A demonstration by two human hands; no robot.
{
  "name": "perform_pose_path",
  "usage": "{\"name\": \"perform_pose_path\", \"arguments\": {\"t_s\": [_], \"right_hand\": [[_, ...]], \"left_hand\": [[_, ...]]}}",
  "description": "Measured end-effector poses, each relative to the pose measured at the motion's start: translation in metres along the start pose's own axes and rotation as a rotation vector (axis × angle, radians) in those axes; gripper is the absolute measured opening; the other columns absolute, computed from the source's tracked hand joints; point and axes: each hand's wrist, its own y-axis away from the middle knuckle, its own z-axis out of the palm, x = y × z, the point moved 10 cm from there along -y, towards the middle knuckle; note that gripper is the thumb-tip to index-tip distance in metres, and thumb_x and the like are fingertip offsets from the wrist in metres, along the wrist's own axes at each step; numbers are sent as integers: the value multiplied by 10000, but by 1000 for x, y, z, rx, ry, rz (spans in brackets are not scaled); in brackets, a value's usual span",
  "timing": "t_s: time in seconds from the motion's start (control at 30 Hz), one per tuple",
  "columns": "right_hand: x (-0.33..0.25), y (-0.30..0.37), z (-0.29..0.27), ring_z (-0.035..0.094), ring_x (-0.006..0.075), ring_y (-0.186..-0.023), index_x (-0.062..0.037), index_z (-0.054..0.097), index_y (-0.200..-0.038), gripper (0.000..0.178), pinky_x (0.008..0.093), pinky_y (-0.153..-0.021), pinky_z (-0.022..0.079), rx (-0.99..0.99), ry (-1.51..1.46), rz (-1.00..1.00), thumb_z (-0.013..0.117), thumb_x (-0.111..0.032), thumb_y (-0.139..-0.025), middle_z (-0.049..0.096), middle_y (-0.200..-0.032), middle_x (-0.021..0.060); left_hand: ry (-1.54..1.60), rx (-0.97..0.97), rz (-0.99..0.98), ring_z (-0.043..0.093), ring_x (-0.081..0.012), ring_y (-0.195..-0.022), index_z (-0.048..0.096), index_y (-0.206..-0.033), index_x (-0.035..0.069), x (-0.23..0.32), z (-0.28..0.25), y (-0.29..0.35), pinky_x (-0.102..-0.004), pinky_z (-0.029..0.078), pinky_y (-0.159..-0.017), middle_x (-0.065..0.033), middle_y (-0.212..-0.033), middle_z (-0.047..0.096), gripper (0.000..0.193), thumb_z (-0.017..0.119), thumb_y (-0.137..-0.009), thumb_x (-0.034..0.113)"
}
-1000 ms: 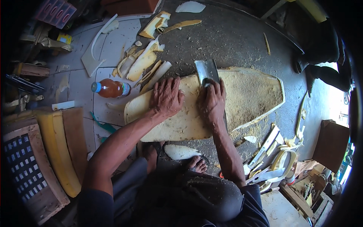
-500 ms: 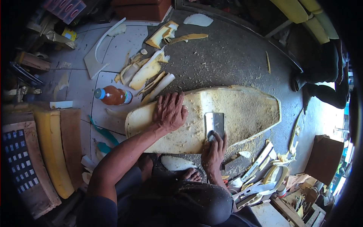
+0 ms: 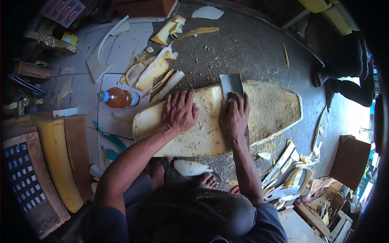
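A long yellowish foam seat pad (image 3: 182,137) lies crosswise in front of me, tapering to the right, its right part darker and rough with crumbs. My left hand (image 3: 181,111) presses down on its left half, fingers spread toward the far edge. In my right hand (image 3: 236,115) is a wide flat metal blade (image 3: 231,82), its bright end at the pad's far edge; my fingers hide its middle. A dark strip shows beside my right wrist, and I cannot tell whether it belongs to the blade.
Foam offcuts (image 3: 153,75) and an orange-brown drink bottle (image 3: 118,98) lie beyond the pad at left. More scraps (image 3: 289,178) pile up at right, near a brown board (image 3: 350,162). A wooden-framed piece (image 3: 44,174) stands at far left. Crumbs cover the dark floor.
My right hand and the blade have moved away from me, from the pad's near half to its far edge. My left hand stays in place on the foam.
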Motion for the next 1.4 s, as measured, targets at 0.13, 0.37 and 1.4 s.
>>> {"name": "perform_pose_path", "arguments": {"t_s": [0.13, 0.37, 1.4], "right_hand": [[-12, 9, 19, 427, 537, -1431, 46, 618, -1197, 283, 610, -1213, 353, -46, -193, -55, 582, -11, -922, 598, -1368, 223], [14, -35, -1, 423, 567, -1419, 40, 622, -1227, 275, 634, -1173, 363, 83, 80, 128, 615, -69, -975, 605, -1361, 221], [-13, -4, 17, 546, 482, -1332, 4, 660, -1183, 222, 596, -1136, 446, -17, -179, -83, 618, -96, -989, 639, -1332, 178]], "left_hand": [[28, 32, 34, 598, -386, -1107, 544, -1383, 24, 0, 1, 2, -557, 434, -970, -193, -1214, 612, 516, 560, -915, 239], [14, 17, 27, 606, -383, -1112, 550, -1380, 18, 2, 6, -11, -558, 442, -971, -195, -1237, 613, 523, 557, -912, 252], [5, -74, -56, 590, -393, -1194, 539, -1417, 20, -8, 13, 2, -583, 428, -1065, -202, -1280, 614, 554, 552, -916, 255]]}}
